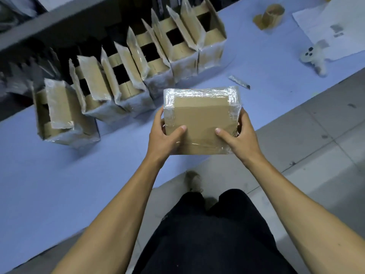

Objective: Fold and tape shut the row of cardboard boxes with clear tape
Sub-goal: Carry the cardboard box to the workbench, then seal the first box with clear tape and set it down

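Note:
I hold a closed cardboard box (200, 119) in front of me, its edges wrapped in shiny clear tape. My left hand (165, 137) grips its left side, thumb on the top face. My right hand (237, 135) grips its right side, thumb also on top. Behind it, a row of several open cardboard boxes (138, 62) stands on the blue table (49, 175) with flaps up and taped lower halves. The nearest one (59, 113) sits at the left end, slightly apart.
A small knife or cutter (239, 82) lies on the table beyond the held box. Empty cardboard tape cores (269, 15) stand at the far right, beside white paper sheets (335, 26) and a crumpled white wad (316, 58). Grey floor tiles and my dark trousers are below.

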A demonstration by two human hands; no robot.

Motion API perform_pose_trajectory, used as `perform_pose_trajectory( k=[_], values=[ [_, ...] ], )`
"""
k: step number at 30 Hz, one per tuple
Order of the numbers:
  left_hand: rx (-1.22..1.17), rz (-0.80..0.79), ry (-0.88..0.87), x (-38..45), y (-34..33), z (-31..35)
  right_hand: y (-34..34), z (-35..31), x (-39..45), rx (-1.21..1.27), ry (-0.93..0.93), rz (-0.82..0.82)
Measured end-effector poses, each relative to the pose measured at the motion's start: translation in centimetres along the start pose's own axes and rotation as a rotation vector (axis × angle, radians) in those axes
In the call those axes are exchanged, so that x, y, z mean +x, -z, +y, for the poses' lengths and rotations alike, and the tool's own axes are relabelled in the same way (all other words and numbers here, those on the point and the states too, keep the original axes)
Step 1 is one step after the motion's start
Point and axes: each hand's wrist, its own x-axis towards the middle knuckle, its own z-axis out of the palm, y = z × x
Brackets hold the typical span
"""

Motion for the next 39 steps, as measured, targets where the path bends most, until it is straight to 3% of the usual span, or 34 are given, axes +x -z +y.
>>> perform_pose_trajectory(
  k=[14, 20, 27, 33, 39],
  values=[
    [0.000, 0.369, 0.130, 1.0, -1.5, 0.0, 0.1, -1.1, 11.4, -0.096, 0.082, -0.421],
    [-0.001, 0.496, 0.134, 0.0, -0.4, 0.1, -2.0, -2.3, 12.5, -0.073, 0.188, -0.516],
    [-0.055, 0.525, 0.044, -1.1, 1.8, -1.5, -4.3, -2.1, 12.1, -0.089, 0.257, -0.572],
    [0.017, 0.471, 0.187, -3.1, 2.2, -5.2, -5.0, 0.0, 10.9, -0.226, 0.361, -0.611],
    [-0.022, 0.466, 0.170, -3.4, 2.3, -4.9, -5.1, -0.2, 9.9, -0.232, 0.286, -0.544]
  ],
)
